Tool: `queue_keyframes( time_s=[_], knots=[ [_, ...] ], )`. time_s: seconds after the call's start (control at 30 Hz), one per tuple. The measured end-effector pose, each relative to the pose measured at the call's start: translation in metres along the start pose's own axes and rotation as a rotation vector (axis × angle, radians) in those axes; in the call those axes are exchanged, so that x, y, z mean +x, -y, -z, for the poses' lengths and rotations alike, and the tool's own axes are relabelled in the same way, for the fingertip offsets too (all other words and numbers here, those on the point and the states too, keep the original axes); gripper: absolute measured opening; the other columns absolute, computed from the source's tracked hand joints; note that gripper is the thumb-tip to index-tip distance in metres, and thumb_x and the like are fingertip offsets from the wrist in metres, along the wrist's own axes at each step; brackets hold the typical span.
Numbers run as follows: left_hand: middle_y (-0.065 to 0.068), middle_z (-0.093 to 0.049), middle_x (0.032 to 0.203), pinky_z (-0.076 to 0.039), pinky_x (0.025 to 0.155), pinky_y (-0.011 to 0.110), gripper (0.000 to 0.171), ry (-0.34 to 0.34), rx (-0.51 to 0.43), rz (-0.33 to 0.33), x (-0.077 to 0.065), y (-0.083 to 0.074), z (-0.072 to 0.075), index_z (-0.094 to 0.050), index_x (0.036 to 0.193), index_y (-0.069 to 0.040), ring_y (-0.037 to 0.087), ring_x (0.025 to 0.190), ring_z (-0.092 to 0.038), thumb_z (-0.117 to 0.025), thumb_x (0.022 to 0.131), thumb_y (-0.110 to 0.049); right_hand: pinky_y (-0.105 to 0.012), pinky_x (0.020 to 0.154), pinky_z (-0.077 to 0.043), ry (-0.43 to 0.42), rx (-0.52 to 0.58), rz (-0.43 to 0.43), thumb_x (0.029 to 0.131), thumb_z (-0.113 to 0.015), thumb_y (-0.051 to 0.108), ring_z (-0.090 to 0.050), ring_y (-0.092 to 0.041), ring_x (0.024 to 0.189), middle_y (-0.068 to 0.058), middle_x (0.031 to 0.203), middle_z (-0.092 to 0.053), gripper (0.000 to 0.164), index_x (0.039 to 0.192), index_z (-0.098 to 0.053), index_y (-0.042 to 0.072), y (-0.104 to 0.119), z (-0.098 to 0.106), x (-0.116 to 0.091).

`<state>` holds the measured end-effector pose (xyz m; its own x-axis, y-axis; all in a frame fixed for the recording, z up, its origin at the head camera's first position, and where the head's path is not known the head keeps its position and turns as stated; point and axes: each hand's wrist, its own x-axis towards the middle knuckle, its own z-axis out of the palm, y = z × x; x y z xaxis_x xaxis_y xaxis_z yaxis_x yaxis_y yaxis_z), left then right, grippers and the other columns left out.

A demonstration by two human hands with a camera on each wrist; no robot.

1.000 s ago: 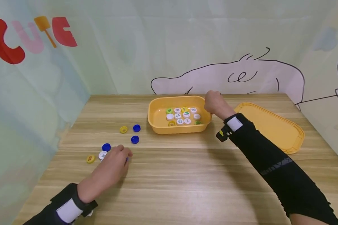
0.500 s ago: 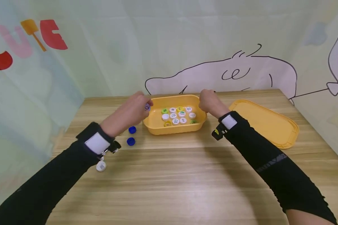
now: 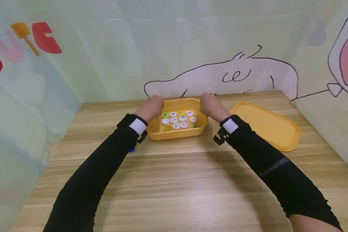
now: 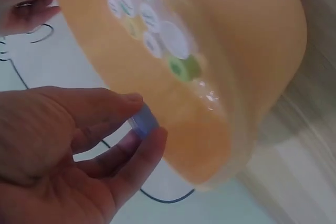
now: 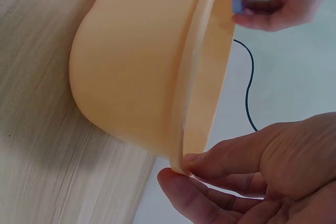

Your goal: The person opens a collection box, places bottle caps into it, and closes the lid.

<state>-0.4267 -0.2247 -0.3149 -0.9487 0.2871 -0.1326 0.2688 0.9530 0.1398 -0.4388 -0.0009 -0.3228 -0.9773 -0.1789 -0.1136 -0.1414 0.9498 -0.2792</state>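
My left hand (image 3: 151, 108) pinches a blue bottle cap (image 4: 144, 121) between thumb and fingertips, over the left end of a yellow-orange plastic tub (image 3: 177, 135). In the head view the back of the hand hides this cap. Several white, yellow and green bottle caps (image 3: 176, 125) lie spread across the tub floor, toward its middle and right. At the tub's right end, my right hand (image 3: 211, 105) grips the rim, thumb on the inner side and fingers outside, as the right wrist view shows.
A flat yellow-orange lid (image 3: 266, 125) lies on the wooden table (image 3: 174, 187) right of the tub. One blue cap (image 3: 131, 150) peeks out beside the left sleeve (image 3: 104, 174), which covers that part of the table. A printed cloth (image 3: 113, 48) stands behind the table.
My left hand took a blue cap from the table on the left and carried it up and right to the tub. The right hand has stayed at the rim. The view has swung slightly right.
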Motion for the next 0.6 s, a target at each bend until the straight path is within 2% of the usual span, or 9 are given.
queue_keyframes(
  time_s=[0.17, 0.27, 0.43, 0.6],
  knots=[
    [0.018, -0.064, 0.115, -0.052, 0.097, 0.038, 0.026, 0.001, 0.083, 0.005, 0.012, 0.007, -0.016, -0.064, 0.124, 0.005, 0.027, 0.099, -0.057, -0.047, 0.104, 0.002, -0.022, 0.050, -0.045, -0.004, -0.007, 0.003, 0.093, -0.053, -0.007, -0.056, -0.022, 0.065, -0.016, 0.082, -0.060, 0.010, 0.088, -0.060, -0.004, 0.002, -0.003, 0.000],
    [0.018, -0.065, 0.115, -0.051, 0.099, 0.038, 0.025, 0.010, 0.119, 0.014, 0.014, 0.008, -0.024, -0.063, 0.123, 0.006, 0.027, 0.099, -0.058, -0.047, 0.105, 0.003, -0.023, 0.051, -0.045, -0.008, -0.001, 0.008, 0.094, -0.053, -0.007, -0.057, -0.023, 0.066, -0.016, 0.083, -0.059, 0.008, 0.091, -0.060, -0.004, 0.004, -0.004, -0.001],
    [0.019, -0.066, 0.121, -0.051, 0.104, 0.041, 0.026, -0.002, 0.100, 0.029, 0.019, 0.006, -0.037, -0.063, 0.126, 0.005, 0.028, 0.106, -0.061, -0.047, 0.106, 0.000, -0.023, 0.052, -0.045, -0.011, -0.002, 0.017, 0.094, -0.053, -0.007, -0.057, -0.023, 0.067, -0.016, 0.084, -0.060, 0.009, 0.092, -0.061, -0.004, 0.003, -0.003, -0.003],
    [0.018, -0.068, 0.116, -0.052, 0.100, 0.041, 0.024, -0.032, 0.085, 0.028, 0.024, 0.002, -0.041, -0.065, 0.122, 0.005, 0.028, 0.101, -0.061, -0.049, 0.105, 0.000, -0.022, 0.052, -0.043, -0.018, -0.012, 0.017, 0.094, -0.054, -0.007, -0.056, -0.023, 0.067, -0.015, 0.082, -0.058, 0.009, 0.089, -0.061, -0.004, 0.001, -0.001, -0.005]
  ],
)
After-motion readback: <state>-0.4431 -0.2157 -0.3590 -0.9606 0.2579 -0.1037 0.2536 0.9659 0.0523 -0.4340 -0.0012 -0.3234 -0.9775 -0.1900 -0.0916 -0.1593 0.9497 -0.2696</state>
